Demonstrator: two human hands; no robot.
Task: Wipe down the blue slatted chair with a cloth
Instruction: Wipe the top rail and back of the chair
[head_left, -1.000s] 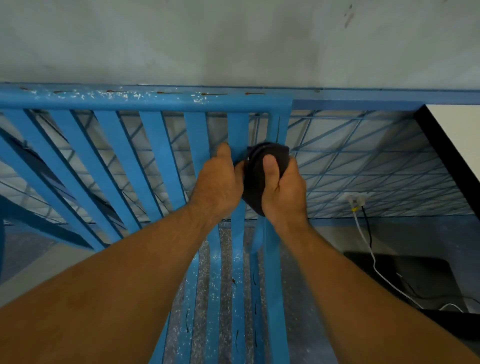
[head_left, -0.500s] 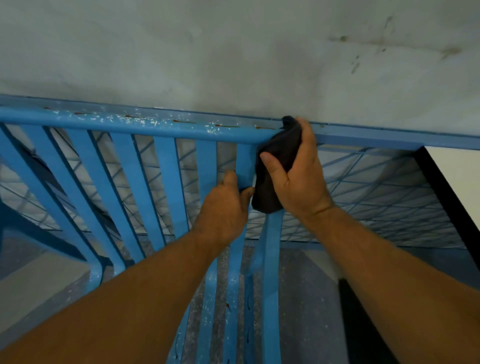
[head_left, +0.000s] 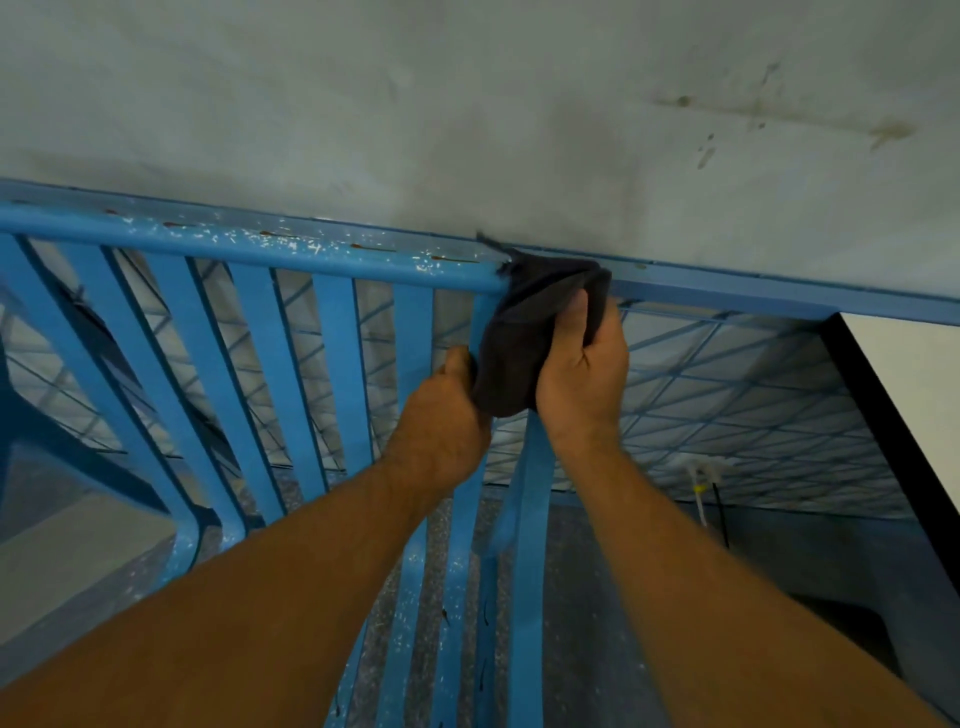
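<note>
Dark bunched cloth (head_left: 514, 338) on top-rail corner of chipped blue slatted chair (head_left: 291, 249)

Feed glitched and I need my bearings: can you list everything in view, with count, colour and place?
chair: one, blue, slatted, chipped top rail, left and centre
cloth: one, dark grey, over the chair's top right corner
wall: one, grey, stained, behind the chair
mesh: one, blue wire, right of the chair
cables: two, one white and one black, low right
panel: one, white with a black edge, far right
floor: one, speckled grey, under the chair
left grip: one, grips a chair slat beside the cloth
right grip: one, grips the cloth at the corner
</note>
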